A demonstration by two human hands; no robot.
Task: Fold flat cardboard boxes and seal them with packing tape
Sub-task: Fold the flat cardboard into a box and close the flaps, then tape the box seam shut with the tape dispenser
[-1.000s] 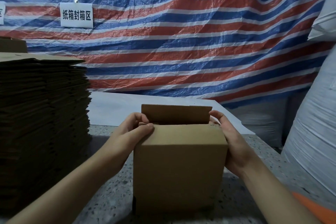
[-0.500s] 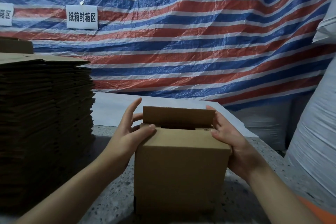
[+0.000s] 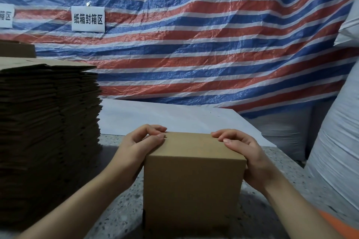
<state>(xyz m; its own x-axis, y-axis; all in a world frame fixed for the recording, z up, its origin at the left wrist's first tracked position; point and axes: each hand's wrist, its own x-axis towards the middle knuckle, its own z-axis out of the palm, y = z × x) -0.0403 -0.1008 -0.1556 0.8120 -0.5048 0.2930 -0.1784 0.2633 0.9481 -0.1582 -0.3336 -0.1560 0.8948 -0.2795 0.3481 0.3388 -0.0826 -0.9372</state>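
A brown cardboard box (image 3: pixel 192 186) stands upright on the speckled table (image 3: pixel 120 209) right in front of me, its top flaps folded down flat. My left hand (image 3: pixel 139 145) grips the box's top left edge, with curled fingertips on the top face. My right hand (image 3: pixel 244 151) grips the top right edge the same way, its palm against the right side. No tape or tape dispenser is in view.
A tall stack of flat cardboard boxes (image 3: pixel 44 122) fills the left side of the table. A white sheet (image 3: pixel 174 118) lies behind the box. A large white woven sack (image 3: pixel 338 151) stands at the right. A striped tarp (image 3: pixel 194 44) with a sign (image 3: pixel 88 18) hangs behind.
The rear flap that stood upright has been folded down, so the top is closed. Both hands moved from the flaps onto the top edges.
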